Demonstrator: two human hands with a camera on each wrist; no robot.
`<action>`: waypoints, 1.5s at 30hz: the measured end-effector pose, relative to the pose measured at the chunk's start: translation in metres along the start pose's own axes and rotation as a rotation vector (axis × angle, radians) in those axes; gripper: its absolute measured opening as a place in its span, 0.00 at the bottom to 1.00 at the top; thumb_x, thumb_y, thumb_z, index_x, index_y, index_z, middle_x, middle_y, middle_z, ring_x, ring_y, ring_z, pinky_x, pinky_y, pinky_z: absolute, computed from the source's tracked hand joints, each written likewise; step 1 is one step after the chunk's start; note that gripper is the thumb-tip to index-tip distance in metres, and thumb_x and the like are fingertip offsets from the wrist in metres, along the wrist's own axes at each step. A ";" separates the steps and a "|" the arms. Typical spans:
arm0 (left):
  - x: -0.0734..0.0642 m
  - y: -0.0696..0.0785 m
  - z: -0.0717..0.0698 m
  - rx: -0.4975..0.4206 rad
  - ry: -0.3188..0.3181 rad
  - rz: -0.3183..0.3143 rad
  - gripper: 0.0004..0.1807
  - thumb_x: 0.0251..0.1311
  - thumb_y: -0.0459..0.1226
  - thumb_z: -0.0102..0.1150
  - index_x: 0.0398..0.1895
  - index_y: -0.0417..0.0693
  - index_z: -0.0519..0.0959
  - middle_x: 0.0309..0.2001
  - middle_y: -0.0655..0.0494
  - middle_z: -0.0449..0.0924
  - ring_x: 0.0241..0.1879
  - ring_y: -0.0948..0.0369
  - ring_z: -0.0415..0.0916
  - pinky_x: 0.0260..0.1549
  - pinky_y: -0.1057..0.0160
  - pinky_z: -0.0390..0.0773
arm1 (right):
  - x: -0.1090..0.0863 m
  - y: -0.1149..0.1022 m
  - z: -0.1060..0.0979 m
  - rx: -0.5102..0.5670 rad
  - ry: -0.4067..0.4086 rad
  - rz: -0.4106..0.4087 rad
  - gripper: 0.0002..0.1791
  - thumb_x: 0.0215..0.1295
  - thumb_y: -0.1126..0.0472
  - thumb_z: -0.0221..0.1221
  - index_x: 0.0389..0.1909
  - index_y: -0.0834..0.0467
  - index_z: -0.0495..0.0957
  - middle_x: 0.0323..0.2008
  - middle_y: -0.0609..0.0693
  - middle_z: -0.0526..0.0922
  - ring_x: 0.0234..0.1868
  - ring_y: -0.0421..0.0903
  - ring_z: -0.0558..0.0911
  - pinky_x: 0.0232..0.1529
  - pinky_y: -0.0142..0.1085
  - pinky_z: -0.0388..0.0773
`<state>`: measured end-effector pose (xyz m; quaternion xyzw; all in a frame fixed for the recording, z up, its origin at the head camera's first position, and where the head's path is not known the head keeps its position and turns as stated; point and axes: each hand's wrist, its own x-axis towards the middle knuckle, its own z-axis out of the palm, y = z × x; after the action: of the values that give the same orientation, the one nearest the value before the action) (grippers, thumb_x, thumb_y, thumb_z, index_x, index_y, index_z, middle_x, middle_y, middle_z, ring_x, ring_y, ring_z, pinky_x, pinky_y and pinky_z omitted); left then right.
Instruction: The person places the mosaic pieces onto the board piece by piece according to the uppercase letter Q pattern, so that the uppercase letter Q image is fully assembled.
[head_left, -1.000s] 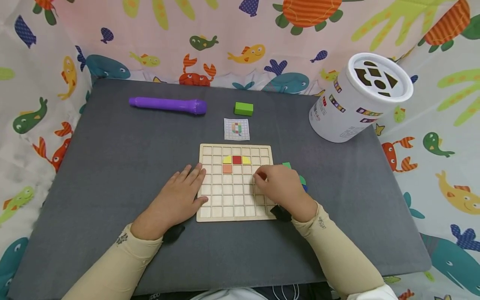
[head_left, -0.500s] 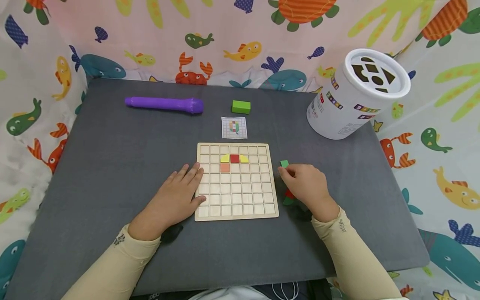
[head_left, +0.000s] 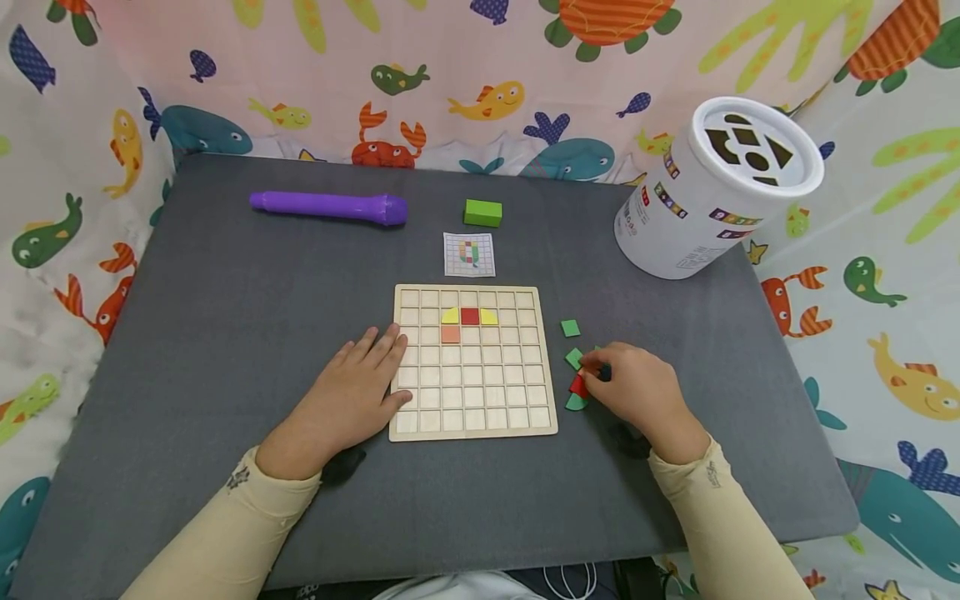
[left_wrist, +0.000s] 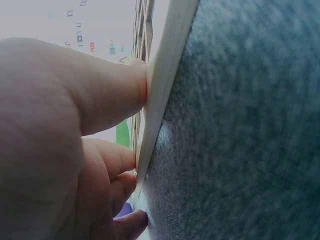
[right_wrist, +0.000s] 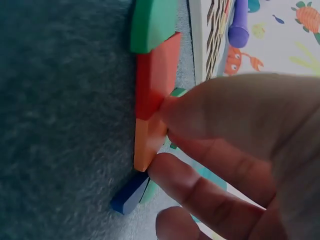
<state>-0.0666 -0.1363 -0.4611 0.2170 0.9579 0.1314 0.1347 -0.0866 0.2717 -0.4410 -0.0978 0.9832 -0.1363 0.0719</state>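
Note:
My left hand (head_left: 352, 398) lies flat with spread fingers on the left edge of a wooden grid board (head_left: 474, 422); the thumb (left_wrist: 117, 92) touches the rim. Two yellow pieces, a red square (head_left: 469, 317) and an orange square (head_left: 450, 334) sit in the board's cells. Right of the board, my right hand (head_left: 639, 390) pinches an orange block (right_wrist: 149, 142) between thumb and index finger, low at the table. Against it lies a red block (right_wrist: 159, 75), then a green rounded block (right_wrist: 154, 25). A blue piece (right_wrist: 129, 194) lies just beyond the index fingertip.
Green squares (head_left: 571, 328) lie near the board's right edge. Behind the board are a pattern card (head_left: 469, 255), a green block (head_left: 483, 213) and a purple microphone-shaped stick (head_left: 328, 207). A white tub (head_left: 678, 221) with a shape-hole lid stands at the back right.
My right hand has moved off the board's right side to the loose blocks, uncovering green and red pieces, and now pinches the orange block. My left hand stays on the board's edge.

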 end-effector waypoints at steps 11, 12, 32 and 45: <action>0.000 0.000 0.000 0.003 -0.001 0.001 0.44 0.78 0.52 0.58 0.85 0.37 0.55 0.85 0.41 0.49 0.82 0.38 0.47 0.77 0.35 0.52 | -0.006 0.001 0.003 -0.043 0.050 -0.024 0.09 0.65 0.58 0.69 0.44 0.50 0.94 0.35 0.45 0.86 0.27 0.43 0.76 0.21 0.40 0.72; 0.001 0.000 0.000 0.002 -0.001 0.001 0.44 0.78 0.51 0.58 0.85 0.37 0.55 0.85 0.41 0.48 0.82 0.38 0.47 0.77 0.35 0.52 | -0.006 0.001 0.003 -0.046 0.054 -0.021 0.09 0.65 0.58 0.69 0.44 0.50 0.94 0.34 0.45 0.86 0.26 0.43 0.75 0.20 0.39 0.71; 0.000 0.000 0.000 -0.003 0.004 0.005 0.44 0.78 0.52 0.59 0.85 0.37 0.56 0.85 0.41 0.49 0.82 0.39 0.47 0.77 0.35 0.52 | -0.001 -0.013 0.003 -0.088 0.086 -0.041 0.05 0.59 0.64 0.65 0.29 0.50 0.86 0.19 0.41 0.71 0.20 0.42 0.70 0.17 0.38 0.63; -0.002 0.000 -0.002 -0.012 -0.004 0.004 0.43 0.79 0.51 0.58 0.85 0.38 0.55 0.85 0.42 0.48 0.83 0.39 0.46 0.77 0.36 0.52 | -0.004 -0.018 0.001 -0.145 0.145 -0.080 0.07 0.53 0.66 0.68 0.25 0.50 0.88 0.21 0.41 0.76 0.22 0.43 0.74 0.16 0.40 0.69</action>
<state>-0.0658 -0.1373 -0.4585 0.2184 0.9563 0.1370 0.1379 -0.0798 0.2546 -0.4367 -0.1319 0.9884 -0.0744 -0.0123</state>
